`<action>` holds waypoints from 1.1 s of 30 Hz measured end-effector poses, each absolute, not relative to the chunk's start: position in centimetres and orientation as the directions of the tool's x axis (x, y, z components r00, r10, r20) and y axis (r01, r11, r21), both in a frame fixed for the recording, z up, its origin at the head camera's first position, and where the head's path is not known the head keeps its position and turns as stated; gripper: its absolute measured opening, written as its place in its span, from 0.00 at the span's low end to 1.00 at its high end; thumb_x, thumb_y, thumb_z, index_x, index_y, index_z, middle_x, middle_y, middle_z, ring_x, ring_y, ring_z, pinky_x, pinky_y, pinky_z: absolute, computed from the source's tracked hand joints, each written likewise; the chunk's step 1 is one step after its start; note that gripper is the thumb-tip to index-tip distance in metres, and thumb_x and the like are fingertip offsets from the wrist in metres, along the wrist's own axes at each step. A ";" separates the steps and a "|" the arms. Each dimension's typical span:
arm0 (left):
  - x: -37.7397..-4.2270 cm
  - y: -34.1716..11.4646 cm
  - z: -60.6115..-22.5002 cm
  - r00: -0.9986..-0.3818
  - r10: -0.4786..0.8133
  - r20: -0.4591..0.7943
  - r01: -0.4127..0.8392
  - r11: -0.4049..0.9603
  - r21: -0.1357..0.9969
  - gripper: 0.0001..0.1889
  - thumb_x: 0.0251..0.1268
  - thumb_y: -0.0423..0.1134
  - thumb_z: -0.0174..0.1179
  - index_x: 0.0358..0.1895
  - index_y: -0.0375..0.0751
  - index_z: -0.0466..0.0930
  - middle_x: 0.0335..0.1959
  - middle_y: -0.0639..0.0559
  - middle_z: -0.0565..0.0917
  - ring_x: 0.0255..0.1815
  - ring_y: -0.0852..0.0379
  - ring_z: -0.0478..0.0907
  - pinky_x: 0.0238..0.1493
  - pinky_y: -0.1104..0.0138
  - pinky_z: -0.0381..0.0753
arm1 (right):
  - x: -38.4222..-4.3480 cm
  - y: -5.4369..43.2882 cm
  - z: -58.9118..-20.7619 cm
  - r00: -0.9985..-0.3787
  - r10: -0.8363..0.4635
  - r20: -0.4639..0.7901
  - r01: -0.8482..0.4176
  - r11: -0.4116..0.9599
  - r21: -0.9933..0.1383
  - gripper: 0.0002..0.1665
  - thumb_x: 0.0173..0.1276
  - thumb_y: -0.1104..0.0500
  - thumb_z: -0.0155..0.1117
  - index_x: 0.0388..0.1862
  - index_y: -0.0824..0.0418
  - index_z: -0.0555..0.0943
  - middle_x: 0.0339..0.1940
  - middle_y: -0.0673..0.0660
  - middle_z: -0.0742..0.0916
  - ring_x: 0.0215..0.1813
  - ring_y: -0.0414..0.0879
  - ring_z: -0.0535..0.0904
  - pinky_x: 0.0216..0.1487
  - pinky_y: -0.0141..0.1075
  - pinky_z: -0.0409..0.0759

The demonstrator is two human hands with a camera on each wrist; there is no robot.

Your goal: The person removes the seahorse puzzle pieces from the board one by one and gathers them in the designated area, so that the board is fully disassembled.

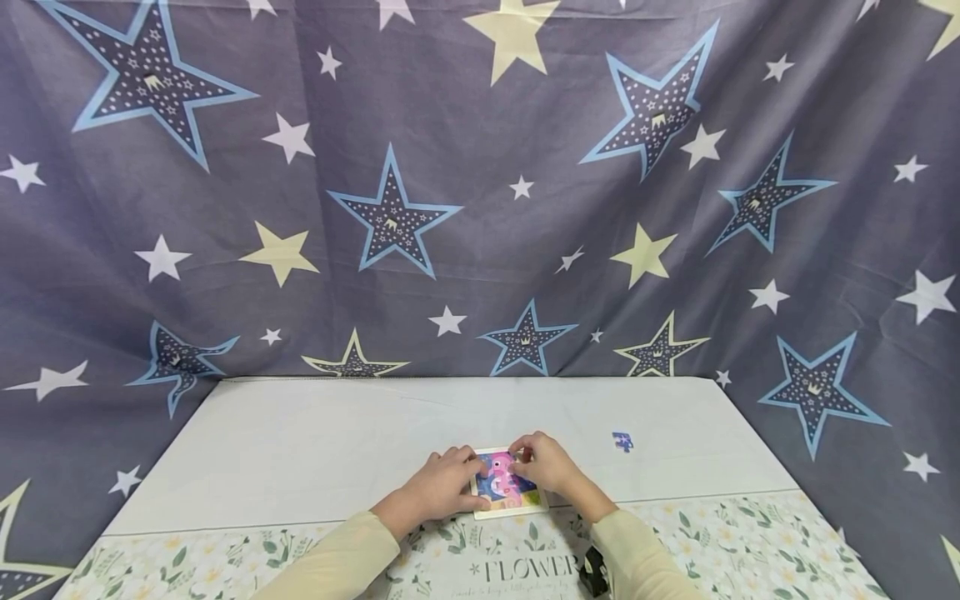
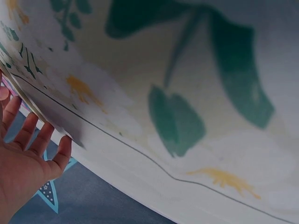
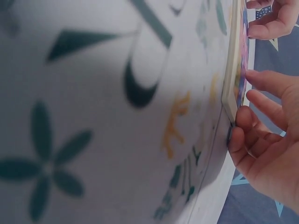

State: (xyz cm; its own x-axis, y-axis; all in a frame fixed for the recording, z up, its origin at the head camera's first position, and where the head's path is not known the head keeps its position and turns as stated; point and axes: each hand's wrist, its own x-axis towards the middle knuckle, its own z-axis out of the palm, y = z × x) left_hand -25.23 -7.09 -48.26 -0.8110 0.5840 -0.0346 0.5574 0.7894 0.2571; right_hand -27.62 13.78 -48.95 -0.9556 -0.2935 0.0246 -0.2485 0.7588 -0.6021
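Note:
A small jigsaw puzzle (image 1: 500,487) in a pale frame lies on the table, showing a pink cartoon figure on blue. My left hand (image 1: 446,485) rests at its left side, fingertips and thumb on the frame and picture edge; in the left wrist view the left hand (image 2: 30,156) has its fingers spread along the board's edge. From the right, my right hand (image 1: 551,463) touches the picture with thumb and index finger. The right wrist view shows the right hand (image 3: 268,126) with its other fingers bent at the board's corner. Whether it pinches a piece is hidden.
A loose purple-blue puzzle piece (image 1: 622,442) lies on the white table surface (image 1: 322,442), right of the board. A floral cloth (image 1: 720,542) covers the near part. Behind hangs a grey star-patterned curtain (image 1: 450,108). A black object (image 1: 593,572) sits by the right sleeve.

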 end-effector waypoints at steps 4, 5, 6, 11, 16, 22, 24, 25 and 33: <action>-25.3 -7.1 -48.3 -0.808 0.588 -0.033 0.562 0.787 0.255 0.28 0.55 0.66 0.55 0.53 0.53 0.75 0.50 0.54 0.74 0.50 0.56 0.71 0.50 0.54 0.72 | -27.6 13.7 -48.9 -0.958 -0.288 0.018 -0.241 0.765 -0.597 0.12 0.58 0.59 0.68 0.40 0.62 0.82 0.30 0.55 0.76 0.30 0.43 0.69 0.29 0.32 0.67; -25.3 -7.1 -48.3 -0.808 0.588 -0.033 0.562 0.787 0.255 0.28 0.55 0.66 0.55 0.53 0.53 0.75 0.50 0.54 0.74 0.50 0.56 0.71 0.49 0.54 0.72 | -27.6 13.7 -48.9 -0.958 -0.287 0.017 -0.240 0.765 -0.597 0.12 0.58 0.59 0.68 0.40 0.62 0.82 0.30 0.55 0.76 0.30 0.43 0.69 0.29 0.32 0.67; -25.3 -7.1 -48.3 -0.808 0.588 -0.033 0.562 0.787 0.254 0.28 0.55 0.66 0.55 0.53 0.53 0.75 0.50 0.54 0.74 0.50 0.56 0.71 0.49 0.54 0.72 | -27.6 13.7 -48.9 -0.958 -0.287 0.016 -0.240 0.767 -0.595 0.12 0.58 0.59 0.68 0.40 0.62 0.82 0.30 0.55 0.76 0.30 0.43 0.69 0.29 0.32 0.67; -25.3 -7.1 -48.4 -0.810 0.586 -0.037 0.561 0.790 0.248 0.29 0.55 0.67 0.55 0.54 0.53 0.75 0.50 0.54 0.74 0.51 0.55 0.71 0.49 0.55 0.72 | -27.6 13.7 -48.9 -0.958 -0.285 0.014 -0.237 0.769 -0.594 0.12 0.58 0.59 0.68 0.40 0.62 0.82 0.30 0.54 0.76 0.30 0.43 0.68 0.30 0.32 0.67; -25.3 -7.1 -48.4 -0.811 0.583 -0.037 0.559 0.793 0.244 0.29 0.55 0.67 0.55 0.54 0.53 0.75 0.51 0.54 0.74 0.51 0.55 0.71 0.50 0.54 0.72 | -27.6 13.6 -48.7 -0.959 -0.282 0.012 -0.234 0.767 -0.598 0.11 0.58 0.59 0.69 0.38 0.62 0.82 0.30 0.54 0.76 0.30 0.42 0.68 0.30 0.32 0.67; -25.2 -7.1 -48.3 -0.814 0.580 -0.036 0.555 0.795 0.244 0.29 0.55 0.67 0.55 0.54 0.53 0.75 0.50 0.54 0.74 0.51 0.55 0.71 0.50 0.55 0.72 | -27.5 13.6 -48.7 -0.966 -0.256 -0.014 -0.196 0.770 -0.607 0.11 0.58 0.58 0.69 0.37 0.62 0.83 0.30 0.53 0.75 0.31 0.43 0.69 0.30 0.32 0.68; -25.2 -7.1 -48.3 -0.815 0.578 -0.035 0.554 0.796 0.245 0.29 0.55 0.67 0.55 0.54 0.53 0.75 0.50 0.54 0.74 0.51 0.55 0.71 0.50 0.55 0.72 | -27.5 13.6 -48.7 -0.967 -0.253 -0.016 -0.192 0.772 -0.606 0.11 0.57 0.58 0.69 0.37 0.62 0.83 0.30 0.53 0.75 0.31 0.43 0.69 0.30 0.32 0.69; -25.2 -7.1 -48.3 -0.816 0.577 -0.035 0.553 0.796 0.245 0.29 0.55 0.67 0.55 0.54 0.53 0.75 0.50 0.54 0.74 0.51 0.55 0.71 0.50 0.55 0.72 | -27.5 13.6 -48.7 -0.968 -0.249 -0.019 -0.187 0.771 -0.608 0.11 0.57 0.58 0.69 0.37 0.62 0.83 0.30 0.53 0.75 0.31 0.43 0.69 0.30 0.32 0.69; -25.2 -7.1 -48.3 -0.815 0.579 -0.027 0.555 0.794 0.250 0.27 0.55 0.66 0.56 0.53 0.54 0.75 0.50 0.54 0.74 0.50 0.55 0.71 0.49 0.55 0.72 | -27.6 13.6 -48.8 -0.971 -0.239 -0.014 -0.180 0.765 -0.618 0.11 0.57 0.58 0.70 0.37 0.62 0.83 0.31 0.53 0.76 0.32 0.43 0.70 0.31 0.32 0.70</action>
State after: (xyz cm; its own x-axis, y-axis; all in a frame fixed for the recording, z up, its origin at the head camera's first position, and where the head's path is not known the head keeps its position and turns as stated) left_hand -25.18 -7.09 -48.29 -0.8152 0.5785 -0.0269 0.5549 0.7936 0.2496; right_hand -27.65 13.55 -48.79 -0.9709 -0.2392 -0.0137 -0.1798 0.7651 -0.6183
